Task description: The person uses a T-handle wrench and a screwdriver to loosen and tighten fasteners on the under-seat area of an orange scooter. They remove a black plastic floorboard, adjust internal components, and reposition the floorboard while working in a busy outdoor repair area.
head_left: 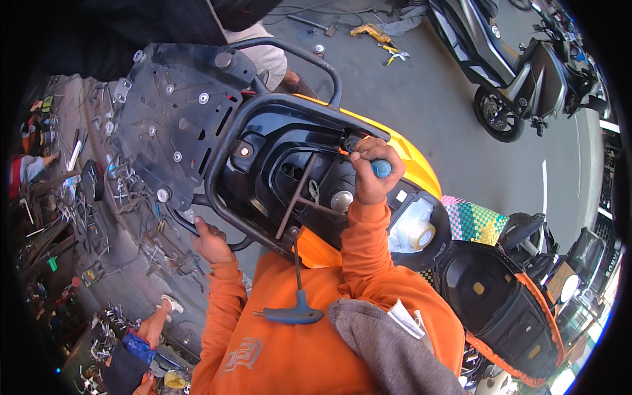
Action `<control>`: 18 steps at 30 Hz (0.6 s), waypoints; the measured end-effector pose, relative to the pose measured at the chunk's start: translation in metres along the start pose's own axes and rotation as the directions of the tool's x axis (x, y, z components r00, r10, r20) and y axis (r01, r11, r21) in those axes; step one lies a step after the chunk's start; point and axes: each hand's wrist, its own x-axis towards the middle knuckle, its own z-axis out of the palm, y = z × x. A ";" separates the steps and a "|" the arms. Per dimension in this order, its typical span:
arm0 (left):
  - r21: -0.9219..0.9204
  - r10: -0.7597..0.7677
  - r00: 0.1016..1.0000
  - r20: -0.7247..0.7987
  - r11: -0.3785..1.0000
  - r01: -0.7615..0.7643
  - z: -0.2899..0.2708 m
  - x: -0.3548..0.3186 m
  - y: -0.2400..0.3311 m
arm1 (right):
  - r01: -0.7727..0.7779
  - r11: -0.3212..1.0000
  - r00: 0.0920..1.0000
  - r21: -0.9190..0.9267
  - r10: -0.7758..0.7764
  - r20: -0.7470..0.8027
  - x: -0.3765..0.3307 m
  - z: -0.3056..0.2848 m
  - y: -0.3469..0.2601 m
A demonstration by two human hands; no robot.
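Observation:
My right hand (375,170) is closed around a tool with a blue rounded handle end (381,168), over the far side of an open motorcycle seat bay (263,172). The hand hides the tool's working end. My left hand (212,241) is at the near black tube (182,222) of the rear rack, its fingers curled on it and partly hidden. A blue T-handle hex key (296,313) stands with its shaft at a bolt on the near side of the frame. Across the bay lies a rusty T-shaped bar (297,197). The black rack plate (181,115) carries several bolts.
Yellow body panels (418,161) flank the bay, with a white filler cap (418,234) at its right. The lifted-off seat (494,296) lies at lower right. A parked scooter (520,72) stands at far right. A yellow drill (370,31) and metal parts lie on the ground; people are nearby.

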 end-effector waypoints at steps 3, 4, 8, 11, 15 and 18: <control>0.142 0.065 0.993 -0.103 0.989 -0.050 -0.002 -0.001 -0.005 | -0.037 0.999 0.999 -0.014 0.037 -0.006 0.001 -0.002 0.004; 0.155 0.082 0.995 -0.052 0.985 -0.073 -0.003 -0.001 -0.003 | -0.013 0.999 0.999 -0.037 0.015 0.042 0.003 -0.003 0.003; 0.389 0.383 0.922 -0.059 0.859 -0.333 -0.007 -0.003 0.026 | -0.009 0.990 0.978 -0.143 0.038 0.203 0.014 -0.012 -0.007; 0.457 0.729 0.679 0.091 0.575 -0.678 0.008 -0.012 0.077 | -0.079 0.967 0.932 -0.242 0.158 0.327 0.018 -0.019 -0.018; 0.064 0.489 0.274 0.828 0.404 -0.913 0.092 -0.035 0.145 | -0.278 0.927 0.879 -0.251 0.351 0.323 0.018 -0.023 -0.025; -0.148 0.205 -0.127 0.971 0.090 -0.985 0.215 -0.048 0.151 | -0.265 0.937 0.884 -0.227 0.330 0.330 0.019 -0.023 -0.023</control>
